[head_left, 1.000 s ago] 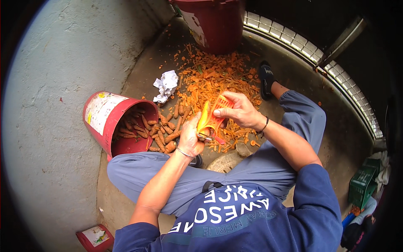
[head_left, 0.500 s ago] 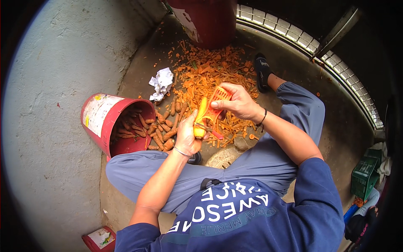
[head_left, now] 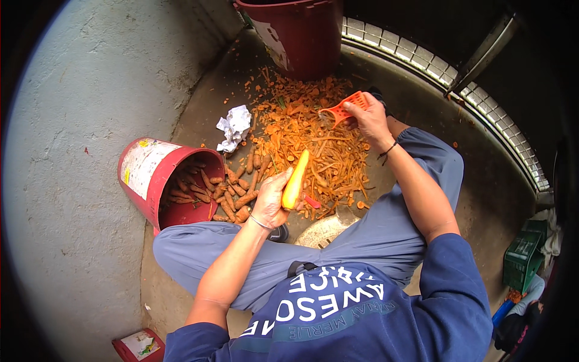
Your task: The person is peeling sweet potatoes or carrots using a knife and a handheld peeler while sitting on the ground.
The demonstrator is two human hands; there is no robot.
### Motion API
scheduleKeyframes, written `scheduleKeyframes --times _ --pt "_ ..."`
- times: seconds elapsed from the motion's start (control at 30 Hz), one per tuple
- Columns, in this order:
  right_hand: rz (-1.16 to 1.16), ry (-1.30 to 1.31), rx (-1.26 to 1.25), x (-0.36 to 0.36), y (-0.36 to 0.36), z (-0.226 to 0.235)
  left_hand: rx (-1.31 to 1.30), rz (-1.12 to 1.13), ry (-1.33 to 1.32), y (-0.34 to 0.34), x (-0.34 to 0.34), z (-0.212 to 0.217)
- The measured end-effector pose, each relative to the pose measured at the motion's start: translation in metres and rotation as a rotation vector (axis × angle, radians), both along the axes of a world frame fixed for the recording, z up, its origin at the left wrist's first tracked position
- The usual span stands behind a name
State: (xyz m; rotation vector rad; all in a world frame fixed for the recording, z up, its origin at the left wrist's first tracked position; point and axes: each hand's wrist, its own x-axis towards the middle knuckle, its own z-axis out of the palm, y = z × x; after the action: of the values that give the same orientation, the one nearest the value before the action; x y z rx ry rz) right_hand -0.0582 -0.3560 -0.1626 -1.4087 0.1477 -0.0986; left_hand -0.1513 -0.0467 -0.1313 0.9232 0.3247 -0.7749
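Observation:
My left hand is closed round the lower end of a peeled, bright yellow-orange carrot, its tip pointing away from me. Up and to the right, my right hand grips an orange plastic peeler, apart from the carrot. A red piece, perhaps a handle, juts out just right of my left hand; the rest of it is hidden. Beyond both hands spreads a heap of carrot peelings on the floor. Unpeeled carrots spill toward my left hand.
A red bucket lies on its side at the left, with carrots inside. Another red bucket stands upright beyond the peelings. Crumpled white paper lies near the grey wall. A green crate sits at the far right.
My right hand has drawn the peeler off the carrot, moving away and to the right. My left hand still holds the carrot, now tilted more to the right.

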Motion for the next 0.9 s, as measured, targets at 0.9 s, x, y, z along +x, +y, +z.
scheduleKeyframes --times 0.9 --pt "-0.063 0.075 -0.159 0.009 -0.008 -0.011 -0.077 0.034 0.032 -0.006 0.0 0.0"
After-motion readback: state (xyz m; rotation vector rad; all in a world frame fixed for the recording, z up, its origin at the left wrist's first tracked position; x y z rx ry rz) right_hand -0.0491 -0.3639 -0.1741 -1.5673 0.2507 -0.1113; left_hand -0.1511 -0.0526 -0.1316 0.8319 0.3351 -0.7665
